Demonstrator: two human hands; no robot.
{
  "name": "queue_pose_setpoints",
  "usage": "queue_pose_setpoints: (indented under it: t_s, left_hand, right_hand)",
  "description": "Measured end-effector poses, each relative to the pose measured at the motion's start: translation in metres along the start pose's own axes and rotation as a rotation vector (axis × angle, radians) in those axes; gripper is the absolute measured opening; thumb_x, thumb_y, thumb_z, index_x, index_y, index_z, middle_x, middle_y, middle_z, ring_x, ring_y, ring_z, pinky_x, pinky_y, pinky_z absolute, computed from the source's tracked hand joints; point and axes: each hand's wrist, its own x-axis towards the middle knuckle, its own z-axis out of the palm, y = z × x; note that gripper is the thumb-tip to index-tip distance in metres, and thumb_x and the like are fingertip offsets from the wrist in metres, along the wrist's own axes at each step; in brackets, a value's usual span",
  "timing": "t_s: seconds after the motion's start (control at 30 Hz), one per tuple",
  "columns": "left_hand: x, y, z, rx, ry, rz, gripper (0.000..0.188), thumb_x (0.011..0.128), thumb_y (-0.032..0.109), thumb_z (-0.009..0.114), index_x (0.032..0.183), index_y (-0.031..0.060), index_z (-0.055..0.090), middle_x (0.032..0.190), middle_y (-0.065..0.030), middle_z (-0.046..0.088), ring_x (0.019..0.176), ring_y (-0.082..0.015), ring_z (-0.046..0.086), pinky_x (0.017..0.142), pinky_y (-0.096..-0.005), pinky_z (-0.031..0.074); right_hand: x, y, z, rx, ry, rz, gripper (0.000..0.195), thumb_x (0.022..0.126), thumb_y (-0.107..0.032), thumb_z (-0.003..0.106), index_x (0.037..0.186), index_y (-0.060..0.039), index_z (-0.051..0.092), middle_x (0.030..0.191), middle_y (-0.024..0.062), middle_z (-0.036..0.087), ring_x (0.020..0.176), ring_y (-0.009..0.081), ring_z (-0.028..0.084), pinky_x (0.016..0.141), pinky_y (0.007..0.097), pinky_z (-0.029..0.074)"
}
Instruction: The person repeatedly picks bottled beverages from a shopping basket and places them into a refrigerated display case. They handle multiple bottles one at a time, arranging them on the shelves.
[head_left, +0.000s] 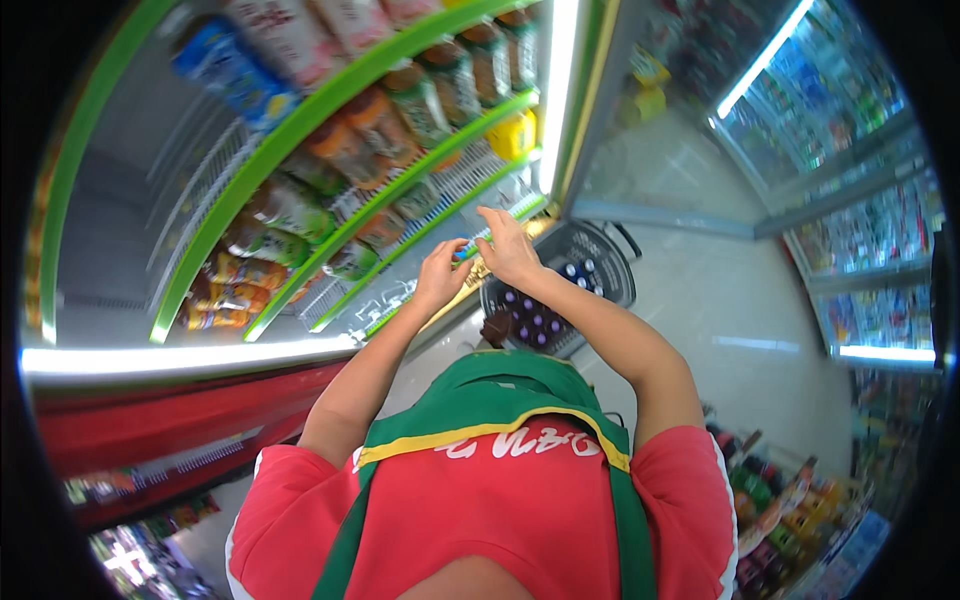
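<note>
My left hand (442, 274) is at the front edge of a low cooler shelf, its fingers curled beside a small blue item (460, 255); whether it grips this item I cannot tell. Close to its right, my right hand (508, 244) reaches over the same green shelf edge (405, 301) with fingers extended and apart, with nothing visible in it. Below and to the right of my hands, a dark basket (624, 281) on the floor holds several bottles with purple caps (527, 304) and several with pale caps (589, 265).
Upper shelves hold orange-labelled bottles (379, 124), green-labelled bottles (289, 210), a blue package (236, 75) and a yellow container (514, 135). An open glass door (675, 172) stands at the right. Further glass-fronted coolers (870, 247) line the far right, with stacked drinks (795, 517) at lower right.
</note>
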Motion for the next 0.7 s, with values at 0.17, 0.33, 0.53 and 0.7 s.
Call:
queue_pose_setpoints:
  t_s: [0.17, 0.33, 0.53, 0.7]
  left_hand:
    - [-0.005, -0.017, 0.067, 0.011, -0.342, -0.12, 0.037, 0.078, 0.013, 0.067, 0.112, 0.0021, 0.057, 0.095, -0.0169, 0.064, 0.079, -0.026, 0.065, 0.071, -0.0348, 0.053]
    - [-0.006, -0.042, 0.143, 0.068, -0.594, -0.292, 0.037, 0.079, 0.02, 0.066, 0.11, 0.0018, 0.06, 0.086, -0.0159, 0.065, 0.079, -0.027, 0.065, 0.073, -0.0361, 0.052]
    - [0.004, -0.066, 0.24, 0.151, -0.878, -0.375, 0.04, 0.081, 0.023, 0.066, 0.113, 0.0005, 0.057, 0.086, -0.0156, 0.066, 0.078, -0.0248, 0.066, 0.071, -0.0336, 0.051]
    - [0.015, -0.098, 0.312, 0.17, -0.942, -0.43, 0.038, 0.083, 0.025, 0.065, 0.112, 0.002, 0.059, 0.085, -0.015, 0.066, 0.076, -0.025, 0.065, 0.071, -0.0338, 0.052]
  right_hand:
    - [-0.07, 0.057, 0.0, -0.011, -0.003, 0.29, 0.045, 0.077, -0.007, 0.062, 0.119, 0.0026, 0.048, 0.107, 0.0234, 0.053, 0.102, 0.0393, 0.052, 0.088, 0.0426, 0.043]
    - [-0.126, 0.126, 0.008, 0.02, -0.08, 0.592, 0.045, 0.079, -0.008, 0.061, 0.12, 0.0026, 0.047, 0.112, 0.0218, 0.052, 0.103, 0.0383, 0.052, 0.089, 0.0424, 0.043]
    - [-0.192, 0.23, 0.029, -0.036, -0.131, 0.823, 0.039, 0.078, -0.012, 0.061, 0.114, 0.0012, 0.052, 0.106, 0.0222, 0.057, 0.099, 0.0388, 0.054, 0.084, 0.0442, 0.046]
    - [-0.231, 0.32, 0.053, -0.062, -0.265, 0.98, 0.028, 0.08, -0.013, 0.059, 0.104, 0.0006, 0.055, 0.102, 0.0202, 0.059, 0.098, 0.0373, 0.056, 0.083, 0.0439, 0.048]
